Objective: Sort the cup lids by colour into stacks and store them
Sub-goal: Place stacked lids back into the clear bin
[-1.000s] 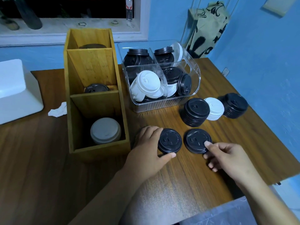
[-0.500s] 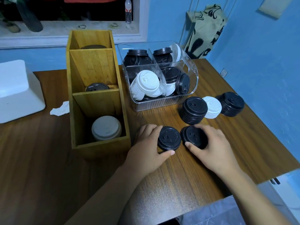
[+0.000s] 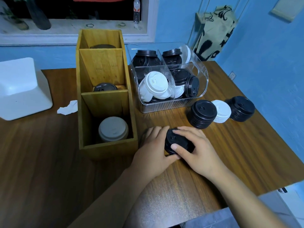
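Both our hands were down on the desk (image 3: 49, 162), just in front of the wooden organiser (image 3: 107, 102). Between them sat the black lids (image 3: 176, 142), a short pile near the organiser's front right corner. Our left hand (image 3: 153, 150) cupped the pile from the left, fingers (image 3: 156, 130) curled round its far side and thumb tucked under its near edge. Our right hand (image 3: 197, 152) came over the top, fingers (image 3: 184, 130) bent across the uppermost lid and thumb pressed on its near rim, so both hands were clamped on the same pile. The top lid looked tilted toward us.

Further right stood three finished stacks in a row: a tall black stack (image 3: 203, 113), a white stack (image 3: 221, 111) touching it, and another black stack (image 3: 241, 108) just beyond. Behind them the clear bin (image 3: 164, 107) held a jumble of black and white lids. In the organiser, a white pile (image 3: 113, 129) filled the nearest compartment, a black lid (image 3: 105, 87) showed in the middle one, and something dark lay in the farthest. A scrap of paper (image 3: 68, 108) and a white box (image 3: 21, 89) lay off to the left.
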Demonstrator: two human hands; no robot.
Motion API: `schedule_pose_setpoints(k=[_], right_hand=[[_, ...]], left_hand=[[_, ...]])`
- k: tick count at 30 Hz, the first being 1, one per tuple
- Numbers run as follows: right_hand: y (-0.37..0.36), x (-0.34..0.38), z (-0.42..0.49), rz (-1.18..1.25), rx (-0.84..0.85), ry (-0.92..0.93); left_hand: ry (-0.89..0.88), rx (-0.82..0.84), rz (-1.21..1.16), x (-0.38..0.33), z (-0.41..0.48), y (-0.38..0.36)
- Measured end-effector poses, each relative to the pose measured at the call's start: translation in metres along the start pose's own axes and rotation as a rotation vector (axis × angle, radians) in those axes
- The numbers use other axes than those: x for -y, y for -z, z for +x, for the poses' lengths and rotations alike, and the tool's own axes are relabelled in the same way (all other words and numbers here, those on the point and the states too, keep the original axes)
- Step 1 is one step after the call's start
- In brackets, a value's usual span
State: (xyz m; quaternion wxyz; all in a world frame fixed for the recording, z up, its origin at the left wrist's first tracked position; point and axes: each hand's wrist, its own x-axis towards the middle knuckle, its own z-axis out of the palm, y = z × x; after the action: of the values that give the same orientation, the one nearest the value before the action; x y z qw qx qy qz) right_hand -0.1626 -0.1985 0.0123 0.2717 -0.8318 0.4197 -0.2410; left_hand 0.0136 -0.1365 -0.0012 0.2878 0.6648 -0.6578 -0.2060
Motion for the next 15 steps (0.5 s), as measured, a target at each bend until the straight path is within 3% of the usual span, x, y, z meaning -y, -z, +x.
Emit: schedule_pose_setpoints(k=[6, 15], right_hand=[[-0.0021, 0.0010, 0.0042, 0.104, -0.015, -0.076], [0.0041, -0.0066, 0.0040, 0.082, 0.020, 0.008]], left_hand=[[-0.013, -0.029, 0.008, 0.0013, -0.0004, -0.0022], [-0.026, -0.013, 0.026, 0.0011, 0.0001, -0.0019]])
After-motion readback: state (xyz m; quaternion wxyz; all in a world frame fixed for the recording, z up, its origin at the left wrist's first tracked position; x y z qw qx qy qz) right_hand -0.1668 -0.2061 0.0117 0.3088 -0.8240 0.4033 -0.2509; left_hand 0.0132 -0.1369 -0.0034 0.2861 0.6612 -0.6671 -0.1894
